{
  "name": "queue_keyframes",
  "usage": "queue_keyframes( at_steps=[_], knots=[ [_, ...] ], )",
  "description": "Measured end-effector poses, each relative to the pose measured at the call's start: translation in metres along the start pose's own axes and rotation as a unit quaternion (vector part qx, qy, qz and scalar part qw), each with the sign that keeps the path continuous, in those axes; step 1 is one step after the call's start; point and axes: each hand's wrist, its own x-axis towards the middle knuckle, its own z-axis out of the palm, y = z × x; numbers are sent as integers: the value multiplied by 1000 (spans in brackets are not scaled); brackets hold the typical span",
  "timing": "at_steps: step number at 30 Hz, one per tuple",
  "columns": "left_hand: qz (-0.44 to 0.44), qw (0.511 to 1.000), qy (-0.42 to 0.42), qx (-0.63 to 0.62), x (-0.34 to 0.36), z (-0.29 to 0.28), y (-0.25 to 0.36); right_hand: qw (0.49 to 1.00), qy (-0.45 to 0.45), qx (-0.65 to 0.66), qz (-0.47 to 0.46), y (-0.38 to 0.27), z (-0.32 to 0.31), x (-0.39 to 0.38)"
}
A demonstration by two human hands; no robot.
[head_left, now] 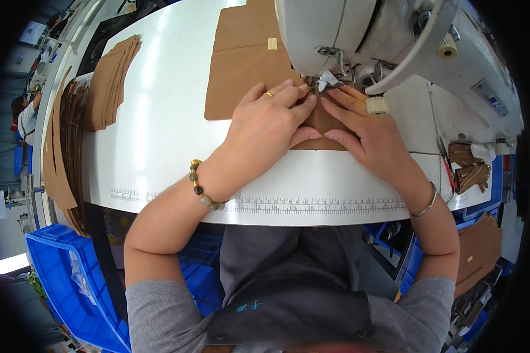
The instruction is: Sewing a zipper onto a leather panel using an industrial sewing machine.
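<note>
A brown leather-like panel (247, 76) lies flat on the white table, running in under the head of a white sewing machine (321, 29). My left hand (271, 117) presses on brown material (324, 126) just left of the needle area, its fingers stretched forward. On the other side, my right hand (365, 126) lies with spread fingers on the same material, beside the presser foot. Both thumbs point toward each other, with their tips close together. A small white scrap (327, 80) shows near the needle, whose tip I cannot make out.
Brown cut pieces (112, 88) are stacked at the left, with longer brown pieces (70, 147) overhanging the table edge. A blue bin (70, 270) stands below. Small brown pieces (470, 167) lie at the right near a red-handled tool (449, 170). Another person (27, 120) is far left.
</note>
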Motion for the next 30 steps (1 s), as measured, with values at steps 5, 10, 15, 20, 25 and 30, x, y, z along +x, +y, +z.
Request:
queue_keyframes(
  at_steps=[5,10,15,20,25,30],
  knots=[
    [4,1000,6,2,-1,3,-2,999,7,2,34,-2,-5,2],
    [3,999,13,39,-2,-4,3,994,24,-98,30,1,-6,-1],
    [-21,1000,2,15,-6,-5,3,991,20,-72,-113,-35,-1,-8],
    [-17,999,-9,-40,-5,-9,2,992,8,-48,-116,-35,-2,-12],
    [-21,992,-53,-110,-1,-19,-11,992,-29,45,-113,-40,0,-15],
    [9,992,-73,-105,0,-20,-19,990,-43,78,-112,-36,-1,-18]
  ],
)
